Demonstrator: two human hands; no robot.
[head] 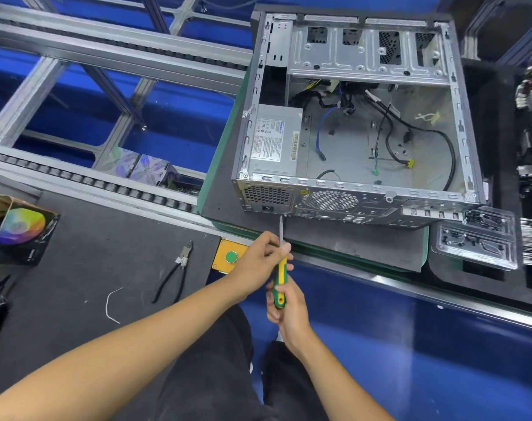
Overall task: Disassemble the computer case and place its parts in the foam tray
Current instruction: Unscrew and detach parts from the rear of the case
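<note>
Nearest the camera, the right hand point(284, 305) wraps the butt of a green-and-yellow plastic-handled screwdriver point(280, 281), while the left hand point(260, 256) pinches the handle's far end where the thin steel shaft begins, steadying it. The shaft runs away from the person, and its tip meets the rear panel of the open silver sheet-metal computer case point(356, 123), at the lower edge just below the power supply grille; whether it is seated in a screw head is hard to tell at this size.

To the left, on the dark grey matte table point(85, 253), lie black-handled cutting pliers point(175, 273) and a curled scrap of white wire point(110, 305).

The case lies on its side on a black mat, side panel already off. Inside, the floor is largely bare stamped metal: no motherboard shows, only loose black and blue cables point(410, 132) trailing across it. The grey boxy power supply with a white label point(274, 141) sits in the near-left corner, so it looks like the part now being freed. Judging by that, the task seems well past halfway, with the supply, the cables and perhaps the drive cage left.

To the right, a clear moulded plastic screw tray point(477, 238) holds small dark fasteners, and the black foam tray point(483, 278) beyond it carries removed parts at the frame's edge.
</note>
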